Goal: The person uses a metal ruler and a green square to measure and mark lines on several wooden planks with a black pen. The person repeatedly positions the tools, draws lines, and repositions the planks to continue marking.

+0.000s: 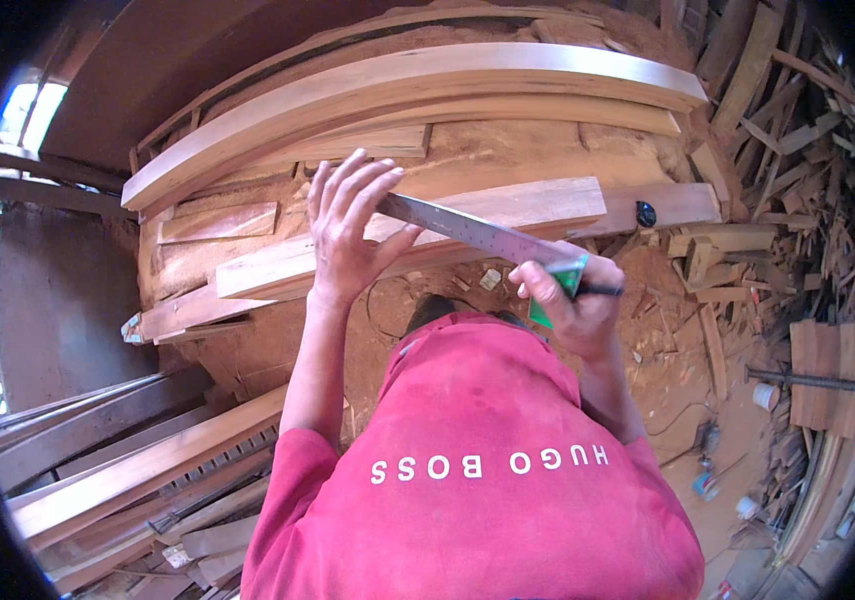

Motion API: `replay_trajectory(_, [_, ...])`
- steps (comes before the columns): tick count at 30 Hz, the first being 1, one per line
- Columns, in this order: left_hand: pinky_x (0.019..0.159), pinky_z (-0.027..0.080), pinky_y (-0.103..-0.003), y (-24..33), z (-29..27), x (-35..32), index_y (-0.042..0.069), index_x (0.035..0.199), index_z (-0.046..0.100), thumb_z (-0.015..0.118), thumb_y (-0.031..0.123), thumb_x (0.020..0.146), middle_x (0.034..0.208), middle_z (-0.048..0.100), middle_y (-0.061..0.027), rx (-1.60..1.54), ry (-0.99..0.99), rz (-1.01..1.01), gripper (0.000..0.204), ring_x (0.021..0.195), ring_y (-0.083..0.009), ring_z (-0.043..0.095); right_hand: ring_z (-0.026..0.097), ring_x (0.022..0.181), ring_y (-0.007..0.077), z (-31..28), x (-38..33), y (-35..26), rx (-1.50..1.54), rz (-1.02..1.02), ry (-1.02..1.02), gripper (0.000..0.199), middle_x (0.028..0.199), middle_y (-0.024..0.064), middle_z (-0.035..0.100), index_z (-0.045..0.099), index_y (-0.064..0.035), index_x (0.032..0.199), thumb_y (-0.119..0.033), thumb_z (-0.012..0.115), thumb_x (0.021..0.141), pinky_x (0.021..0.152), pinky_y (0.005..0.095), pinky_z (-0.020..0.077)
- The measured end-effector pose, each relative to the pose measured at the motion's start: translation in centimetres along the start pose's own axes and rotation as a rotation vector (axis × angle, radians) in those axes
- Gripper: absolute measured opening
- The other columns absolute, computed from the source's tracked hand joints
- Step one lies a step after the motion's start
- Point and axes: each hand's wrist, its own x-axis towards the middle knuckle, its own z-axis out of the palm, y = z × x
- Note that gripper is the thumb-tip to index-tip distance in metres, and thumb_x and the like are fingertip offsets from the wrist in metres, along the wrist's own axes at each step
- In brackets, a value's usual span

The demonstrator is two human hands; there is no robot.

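Note:
My right hand [582, 305] is closed round the green handle [550, 307] of a try square. Its steel blade [477, 232] slants up to the left, marked with a scale. A short dark stick-like thing [599, 290], perhaps a pencil, pokes out of the same hand. My left hand [349, 220] is raised with its fingers stretched out. The blade's far end lies beside its thumb and fingers; whether they touch, I cannot tell. Below the blade, a planed wooden beam [287, 262] lies across the bench.
A long pale beam [407, 75] rests farther back on the sawdust-strewn bench. A small black round thing [645, 214] sits on a board at the right. Scrap wood [797, 130] is heaped at the far right. Long timbers [147, 470] lie at the lower left.

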Motion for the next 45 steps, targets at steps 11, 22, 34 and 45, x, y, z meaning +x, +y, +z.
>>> replay_trajectory(11, [0.099,0.042,-0.043,-6.2,-4.3,-3.2,0.017,0.114,0.070,0.077,0.022,0.072,0.115,0.067,-0.0020,-0.011,0.029,0.096,0.043,0.109,-0.0233,0.062,0.063,0.055,0.0183,8.3,2.8,1.5,0.547,0.580,0.114,0.018,0.075,0.0134,0.068,0.062,-0.0030,0.092,-0.019,0.071,0.090,0.051,0.0273,0.0514])
replay_trajectory(22, [0.093,0.045,-0.046,-8.1,-6.9,-4.5,0.012,0.094,0.070,0.078,0.017,0.073,0.116,0.068,-0.0079,-0.130,-0.018,0.099,0.023,0.107,-0.0311,0.062,0.065,0.055,0.0161,13.2,3.5,0.9,0.508,0.554,0.066,0.020,0.075,0.0136,0.069,0.065,0.0004,0.095,-0.017,0.071,0.090,0.050,0.0271,0.0544])
replay_trajectory(34, [0.094,0.044,-0.045,-8.4,-6.6,-5.2,0.012,0.084,0.067,0.074,0.017,0.073,0.116,0.068,-0.0071,-0.101,0.083,0.080,0.014,0.107,-0.0283,0.061,0.065,0.056,0.0157,13.8,3.9,0.0,0.488,0.500,0.019,0.019,0.075,0.0133,0.070,0.064,0.0008,0.093,-0.017,0.070,0.090,0.051,0.0278,0.0550])
replay_trajectory(45, [0.094,0.045,-0.042,-9.5,-7.3,-6.2,0.018,0.128,0.065,0.072,0.022,0.080,0.120,0.064,-0.0071,-0.061,-0.047,0.001,0.049,0.108,-0.0268,0.058,0.069,0.070,0.0173,14.0,4.4,0.5,0.504,0.473,-0.068,0.046,0.092,0.0180,0.071,0.062,0.0056,0.110,-0.038,0.048,0.104,0.054,0.0235,0.0538])
